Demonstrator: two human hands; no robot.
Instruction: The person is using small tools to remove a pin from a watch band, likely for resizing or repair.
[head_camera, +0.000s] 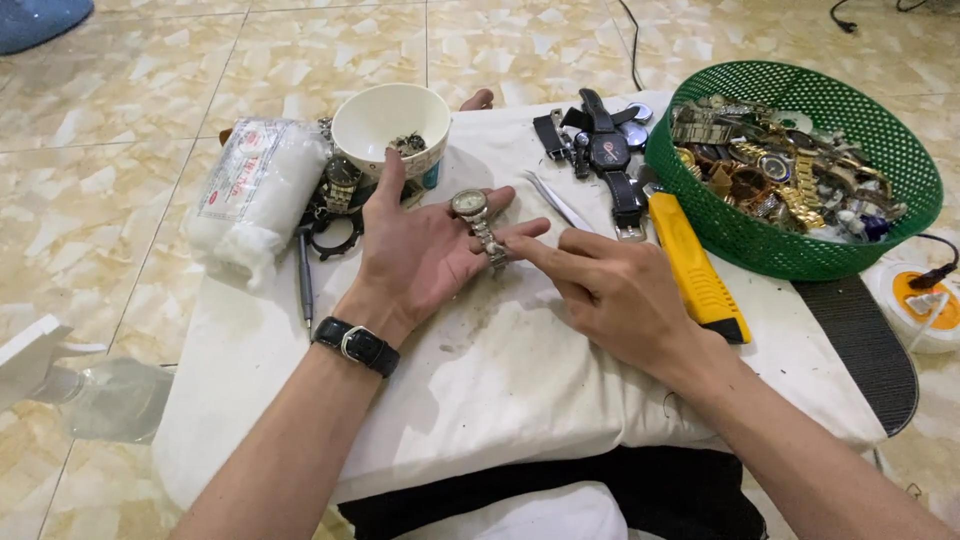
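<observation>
wristwatch (478, 222), silver with a metal band, lies across the open left hand (420, 250) over the white cloth (500, 370), near the middle of the low table. largest nearby: the green basket (900, 150) of watches at far right, then the yellow cutter (697, 268), white bowl (390, 120), tweezers (555, 200). the right hand (610, 290) pinches the band's near end with its fingertips. risk: resting loose on a flat palm, the watch could slide off if the pinch tugs sideways.
</observation>
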